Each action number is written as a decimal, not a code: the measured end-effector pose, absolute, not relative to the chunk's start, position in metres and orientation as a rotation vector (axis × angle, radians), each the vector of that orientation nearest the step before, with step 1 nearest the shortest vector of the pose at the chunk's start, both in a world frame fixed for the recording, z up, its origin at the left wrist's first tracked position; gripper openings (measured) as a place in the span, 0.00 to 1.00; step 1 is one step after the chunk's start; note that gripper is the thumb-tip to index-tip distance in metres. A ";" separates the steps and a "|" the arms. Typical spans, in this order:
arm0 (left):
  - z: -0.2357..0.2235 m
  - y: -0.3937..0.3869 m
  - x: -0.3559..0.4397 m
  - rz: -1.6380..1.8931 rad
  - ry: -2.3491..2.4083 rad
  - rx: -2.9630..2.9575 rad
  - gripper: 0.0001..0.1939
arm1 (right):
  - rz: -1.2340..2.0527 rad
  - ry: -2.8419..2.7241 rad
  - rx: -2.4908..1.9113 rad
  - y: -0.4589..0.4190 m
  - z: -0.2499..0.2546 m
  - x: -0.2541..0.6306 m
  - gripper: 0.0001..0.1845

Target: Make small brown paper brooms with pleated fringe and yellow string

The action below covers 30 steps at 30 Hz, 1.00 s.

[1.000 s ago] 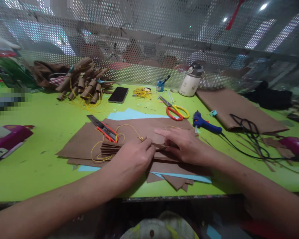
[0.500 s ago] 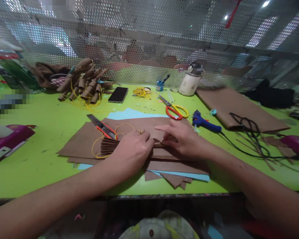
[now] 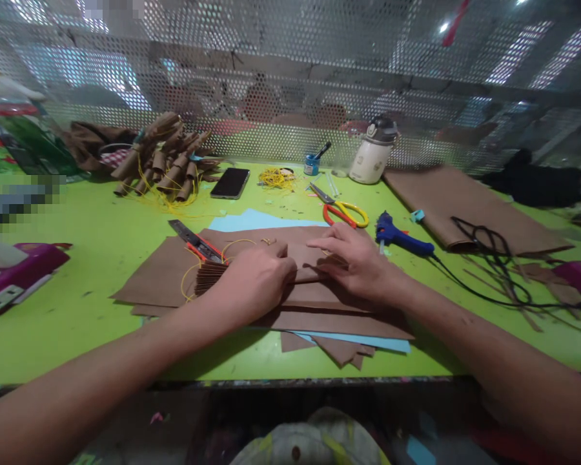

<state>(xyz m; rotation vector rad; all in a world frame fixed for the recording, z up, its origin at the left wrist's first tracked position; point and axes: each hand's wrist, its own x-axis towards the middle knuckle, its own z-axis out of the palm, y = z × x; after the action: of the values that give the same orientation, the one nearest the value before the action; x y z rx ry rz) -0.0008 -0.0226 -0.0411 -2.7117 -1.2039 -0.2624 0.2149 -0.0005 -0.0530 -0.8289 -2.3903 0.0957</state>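
Note:
My left hand (image 3: 259, 278) lies with curled fingers over brown paper, closed on its folded edge near the middle of the sheets. Beside it my right hand (image 3: 358, 265) rests low over the same paper, its fingers stretched and apart; the fingertips point toward the left hand. A pleated stack of brown paper (image 3: 207, 278) shows left of my left hand, with yellow string (image 3: 244, 242) looped around it. Behind that stack a red and black utility knife (image 3: 196, 240) lies on the brown paper sheets (image 3: 150, 274). Light blue paper (image 3: 252, 221) sticks out from under the sheets.
Scissors (image 3: 346, 213) and a blue glue gun (image 3: 401, 237) with a black cord lie right of the sheets. Farther back are a phone (image 3: 230, 183), paper rolls (image 3: 172, 165), yellow string, a blue jar (image 3: 311, 165) and a white bottle (image 3: 372, 155). Folded brown paper (image 3: 474, 210) lies right.
My right hand has lifted its fingers slightly and spread them a little more. My left hand has shifted a little left, covering more of the pleated stack. The view has turned slightly.

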 end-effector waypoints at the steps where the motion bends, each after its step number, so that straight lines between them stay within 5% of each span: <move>1: -0.042 -0.023 -0.001 -0.275 -1.207 -2.721 0.13 | 0.092 -2.358 -0.830 -0.001 -0.051 0.217 0.16; 8: -0.046 -0.024 -0.002 -0.296 -1.215 -2.733 0.13 | 0.113 -2.147 -0.966 -0.002 -0.034 0.243 0.09; 15: -0.049 -0.029 -0.003 -0.279 -1.245 -2.784 0.11 | 0.189 -2.572 -0.981 -0.007 -0.037 0.241 0.06; 30: -0.053 -0.027 -0.004 -0.297 -1.088 -2.735 0.12 | 0.085 -2.733 -0.977 -0.011 -0.033 0.242 0.08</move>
<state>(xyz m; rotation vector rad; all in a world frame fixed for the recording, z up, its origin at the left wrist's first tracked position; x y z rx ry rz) -0.0038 -0.0268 -0.0527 -2.7351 -1.0883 -0.2966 0.2416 -0.0113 -0.0334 -0.9770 -2.7334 0.0846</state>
